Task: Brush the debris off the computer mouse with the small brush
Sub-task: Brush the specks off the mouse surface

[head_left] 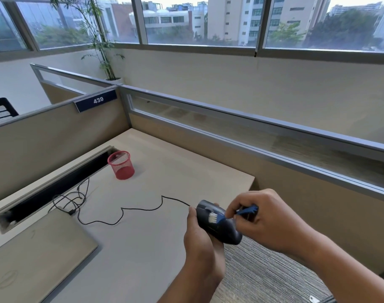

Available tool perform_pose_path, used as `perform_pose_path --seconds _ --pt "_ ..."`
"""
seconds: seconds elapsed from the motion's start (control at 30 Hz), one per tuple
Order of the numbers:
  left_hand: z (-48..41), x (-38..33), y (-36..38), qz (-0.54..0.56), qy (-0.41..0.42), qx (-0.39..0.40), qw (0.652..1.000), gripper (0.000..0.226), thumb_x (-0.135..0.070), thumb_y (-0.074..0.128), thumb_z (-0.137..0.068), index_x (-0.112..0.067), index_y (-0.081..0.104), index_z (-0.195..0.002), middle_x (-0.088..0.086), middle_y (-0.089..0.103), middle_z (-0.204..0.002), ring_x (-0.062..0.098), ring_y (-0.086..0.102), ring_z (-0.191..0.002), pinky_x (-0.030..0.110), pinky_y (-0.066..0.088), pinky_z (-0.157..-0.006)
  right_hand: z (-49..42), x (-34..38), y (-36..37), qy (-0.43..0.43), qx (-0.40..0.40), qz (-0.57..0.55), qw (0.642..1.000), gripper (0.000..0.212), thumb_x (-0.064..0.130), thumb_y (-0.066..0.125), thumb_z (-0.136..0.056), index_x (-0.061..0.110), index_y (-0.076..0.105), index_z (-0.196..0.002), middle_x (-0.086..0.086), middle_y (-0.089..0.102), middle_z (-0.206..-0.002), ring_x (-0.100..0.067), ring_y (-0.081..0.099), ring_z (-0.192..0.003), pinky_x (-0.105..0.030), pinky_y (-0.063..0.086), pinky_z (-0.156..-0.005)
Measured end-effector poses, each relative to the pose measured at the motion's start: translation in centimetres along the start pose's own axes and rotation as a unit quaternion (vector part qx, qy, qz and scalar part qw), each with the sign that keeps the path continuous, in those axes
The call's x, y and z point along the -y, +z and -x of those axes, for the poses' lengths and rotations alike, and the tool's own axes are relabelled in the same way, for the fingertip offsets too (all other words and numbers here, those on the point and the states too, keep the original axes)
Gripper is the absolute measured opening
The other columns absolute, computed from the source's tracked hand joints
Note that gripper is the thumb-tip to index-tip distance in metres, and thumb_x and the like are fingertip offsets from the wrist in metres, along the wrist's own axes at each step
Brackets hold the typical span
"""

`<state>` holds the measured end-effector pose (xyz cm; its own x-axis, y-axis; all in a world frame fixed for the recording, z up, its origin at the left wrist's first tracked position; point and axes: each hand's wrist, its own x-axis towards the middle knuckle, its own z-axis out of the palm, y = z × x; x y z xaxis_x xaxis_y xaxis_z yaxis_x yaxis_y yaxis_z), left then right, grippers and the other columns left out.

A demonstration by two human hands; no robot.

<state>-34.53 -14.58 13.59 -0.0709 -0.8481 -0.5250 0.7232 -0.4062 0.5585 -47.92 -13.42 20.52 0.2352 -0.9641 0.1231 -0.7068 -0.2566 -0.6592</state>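
Observation:
My left hand (199,239) grips a dark computer mouse (219,226) from below, lifted off the desk near its right front corner. Its black cable (143,209) trails left across the desk toward a slot. A small blue brush (241,213) with white bristles is pinched in my right hand (269,217). The bristles (212,218) touch the mouse's top surface near its buttons. A pale speck sits on the mouse just above the bristles.
A red mesh cup (121,165) stands on the beige desk (143,248) at the back. A closed laptop (33,254) lies at the left front. A cable trough (55,184) runs along the left partition. Carpet floor shows right of the desk.

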Motion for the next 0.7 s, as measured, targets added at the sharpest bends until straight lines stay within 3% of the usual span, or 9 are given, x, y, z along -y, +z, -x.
perform_pose_path --seconds 0.13,0.27,0.33,0.43,0.5,0.6,0.7 --pt "0.0 -0.4 -0.1 0.023 0.022 -0.024 0.999 0.059 -0.054 0.032 -0.100 -0.008 0.059 -0.125 0.017 0.069 -0.115 0.028 0.066 -0.103 0.038 0.051 -0.084 1.0 -1.0 -1.1 -0.013 -0.035 0.032 0.999 0.022 0.034 0.055 -0.066 0.037 0.074 -0.077 0.013 0.073 -0.069 -0.012 0.062 -0.054 -0.033 0.054 -0.054" --pt "0.4 0.2 0.1 0.001 0.007 -0.008 1.000 0.065 -0.056 0.031 -0.100 -0.006 0.052 -0.135 0.021 0.066 -0.125 0.031 0.062 -0.115 0.045 0.043 -0.106 -0.1 0.0 -0.1 -0.035 -0.068 -0.032 0.997 0.018 0.027 0.061 -0.073 0.034 0.076 -0.080 0.022 0.071 -0.072 -0.007 0.057 -0.050 -0.016 0.044 -0.047" --pt "0.3 0.4 0.2 -0.005 0.003 -0.006 1.000 0.066 -0.056 0.031 -0.100 -0.005 0.052 -0.135 0.022 0.067 -0.124 0.032 0.062 -0.115 0.051 0.037 -0.112 -0.6 0.5 0.5 -0.036 -0.057 -0.024 0.997 0.015 0.024 0.063 -0.075 0.033 0.075 -0.080 0.019 0.070 -0.069 -0.008 0.060 -0.056 -0.020 0.049 -0.052" --pt "0.3 -0.1 0.2 0.011 0.012 -0.015 1.000 0.062 -0.055 0.031 -0.100 -0.006 0.061 -0.123 0.020 0.071 -0.109 0.030 0.067 -0.099 0.048 0.046 -0.104 0.3 0.0 0.3 -0.025 -0.032 0.000 0.999 0.015 0.028 0.061 -0.071 0.032 0.075 -0.076 0.021 0.068 -0.064 -0.006 0.062 -0.059 -0.021 0.050 -0.055" --pt "0.3 -0.5 -0.1 0.028 0.019 -0.026 0.999 0.059 -0.054 0.033 -0.100 -0.008 0.062 -0.122 0.017 0.070 -0.108 0.029 0.066 -0.099 0.045 0.049 -0.098 1.4 -0.8 -0.6 -0.003 -0.015 0.005 1.000 0.014 0.028 0.062 -0.069 0.034 0.074 -0.073 0.015 0.069 -0.061 -0.006 0.058 -0.050 -0.020 0.048 -0.050" --pt "0.6 -0.4 -0.5 0.024 0.014 -0.024 0.999 0.058 -0.055 0.033 -0.099 -0.012 0.064 -0.122 0.017 0.072 -0.112 0.029 0.065 -0.103 0.040 0.051 -0.086 1.4 -2.0 -1.8 0.035 -0.045 -0.071 0.996 0.026 0.011 0.068 -0.078 0.035 0.076 -0.072 0.010 0.068 -0.057 -0.002 0.044 -0.042 -0.015 0.038 -0.044" --pt "0.6 0.0 -0.8 0.019 0.003 -0.004 1.000 0.058 -0.056 0.032 -0.099 -0.013 0.069 -0.115 0.015 0.077 -0.102 0.025 0.071 -0.094 0.038 0.054 -0.077 -0.6 -1.5 -1.9 0.040 -0.090 -0.147 0.984 0.030 0.002 0.067 -0.083 0.029 0.078 -0.075 0.004 0.071 -0.061 -0.006 0.055 -0.051 -0.019 0.046 -0.052"
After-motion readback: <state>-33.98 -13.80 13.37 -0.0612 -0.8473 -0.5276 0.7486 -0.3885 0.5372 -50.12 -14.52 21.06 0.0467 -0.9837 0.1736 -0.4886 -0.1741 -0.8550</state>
